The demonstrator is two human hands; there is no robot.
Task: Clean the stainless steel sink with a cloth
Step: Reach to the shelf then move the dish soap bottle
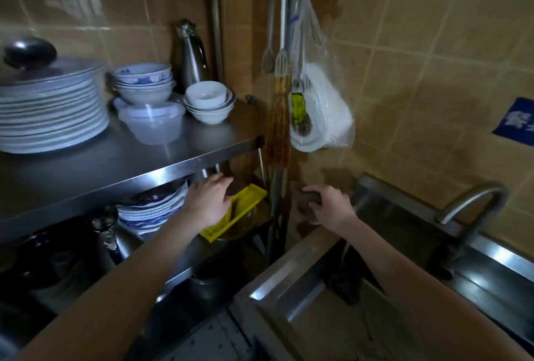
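Right grip (329,207) curled round a dark brown bundle (307,202), cloth or not unclear, at the far left corner of the stainless steel sink (277,277); left grip (211,202), fingers straight, over a yellow plastic tray (251,196) beneath the stainless steel shelf (130,158).

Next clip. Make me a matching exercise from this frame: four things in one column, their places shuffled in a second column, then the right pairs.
Things
1. stack of plates
2. yellow tray
3. plastic bag
4. tap

Places
A. hanging against the tiled wall
B. over the sink, on the right
C. upper shelf, far left, under a lid
D. lower shelf, at the left hand

Pairs: 1-C, 2-D, 3-A, 4-B
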